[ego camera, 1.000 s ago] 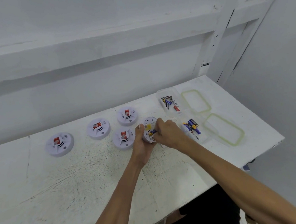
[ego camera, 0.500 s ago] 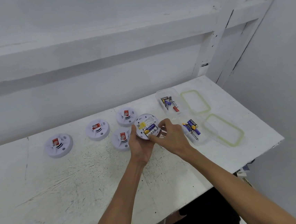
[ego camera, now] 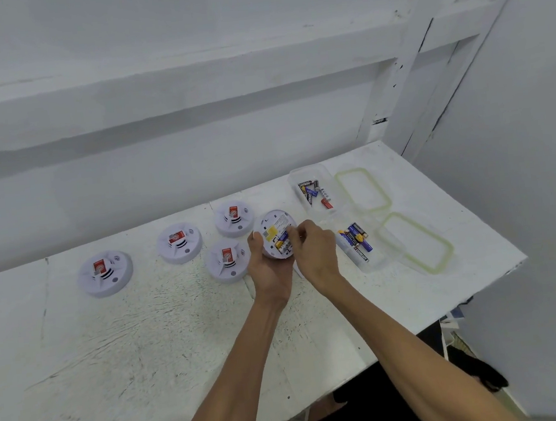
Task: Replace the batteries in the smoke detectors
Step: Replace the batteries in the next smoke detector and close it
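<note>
Smoke detector [ego camera: 274, 225] gripped back-up in left hand [ego camera: 270, 274], right hand [ego camera: 315, 252] pinching its battery [ego camera: 282, 239]. Open table [ego camera: 148, 358] toward near edge; battery container [ego camera: 376, 262] just right.

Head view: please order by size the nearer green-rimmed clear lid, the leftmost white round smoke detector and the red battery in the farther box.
1. nearer green-rimmed clear lid
2. leftmost white round smoke detector
3. red battery, by far smallest

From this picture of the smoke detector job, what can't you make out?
Head view:
- Battery bay of the held detector: partly covered by the right hand; whether it pinches or only presses is unclear.
- The detector's front face: turned away, against the left hand.
- Batteries in the far box and near box: too small to tell new from used.
</note>
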`<state>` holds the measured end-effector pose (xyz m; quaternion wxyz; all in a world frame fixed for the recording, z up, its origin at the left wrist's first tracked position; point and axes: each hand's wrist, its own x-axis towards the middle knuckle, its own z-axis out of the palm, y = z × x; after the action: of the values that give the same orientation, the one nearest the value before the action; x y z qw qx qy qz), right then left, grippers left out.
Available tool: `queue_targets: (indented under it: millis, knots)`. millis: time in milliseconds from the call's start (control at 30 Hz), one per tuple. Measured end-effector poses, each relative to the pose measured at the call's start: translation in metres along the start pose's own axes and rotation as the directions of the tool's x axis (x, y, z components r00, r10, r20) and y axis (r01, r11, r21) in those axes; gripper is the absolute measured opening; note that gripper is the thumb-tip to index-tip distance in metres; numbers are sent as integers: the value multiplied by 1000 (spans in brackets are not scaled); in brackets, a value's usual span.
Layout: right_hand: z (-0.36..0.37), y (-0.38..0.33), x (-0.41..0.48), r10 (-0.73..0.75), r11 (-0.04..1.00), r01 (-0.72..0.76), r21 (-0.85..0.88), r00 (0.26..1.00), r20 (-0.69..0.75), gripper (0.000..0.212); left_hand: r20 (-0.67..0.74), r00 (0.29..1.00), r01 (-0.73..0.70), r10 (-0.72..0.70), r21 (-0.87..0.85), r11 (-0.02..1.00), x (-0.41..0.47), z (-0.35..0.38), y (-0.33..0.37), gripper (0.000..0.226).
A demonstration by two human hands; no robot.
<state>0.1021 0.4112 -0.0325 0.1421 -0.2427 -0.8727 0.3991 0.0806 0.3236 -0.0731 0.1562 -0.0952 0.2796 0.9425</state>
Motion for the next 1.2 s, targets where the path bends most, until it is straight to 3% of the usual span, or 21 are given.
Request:
queue_targets:
  millis: [133, 267, 400, 500, 667, 833, 967, 1133, 1200]
  knots:
    - [2, 3, -4, -18, 1000, 18, -12, 1000, -4, 30, -16, 1000, -13, 12, -43, 999, -1, -2, -8, 99]
    - [2, 5, -5, -7, 999, 8, -35, 1000, 25, 30, -55, 998, 23, -25, -38, 999, -3, -2, -12, 66]
    - [-3, 3, 1, 35, 999, -36, 19, 999, 20, 30, -85, 995, 48, -50, -30, 998, -1, 5, -7, 55]
    - [-3, -1, 2, 25, 994, -26, 102, 1000, 4, 25, -75, 995, 67, -71, -53, 996, 3, 14, -4, 55]
    - [-4, -6, 0, 85, 971, -83, 222, 996, 4, 36, -84, 990, 101, -110, -97, 990, 13, 20, -4, 55]
    - [-4, 0, 5, 53, 982, -32, 185, 992, -110, 23, -86, 989, 116, -123, -78, 990, 14, 21, -10, 53]
    - [-13, 2, 15, 75, 949, -54, 310, 996, -55, 23, -93, 989, 107, -113, -65, 992, 18, 24, -8, 51]
    - [-32, 1, 54, 86, 931, 3, 364, 970, -227, 13, -127, 980, 152, -155, -36, 988, 33, 21, 1, 46]
    - [-43, 7, 79, 68, 954, 7, 299, 968, -241, 14, -128, 976, 173, -177, -39, 984, 37, 13, 8, 46]
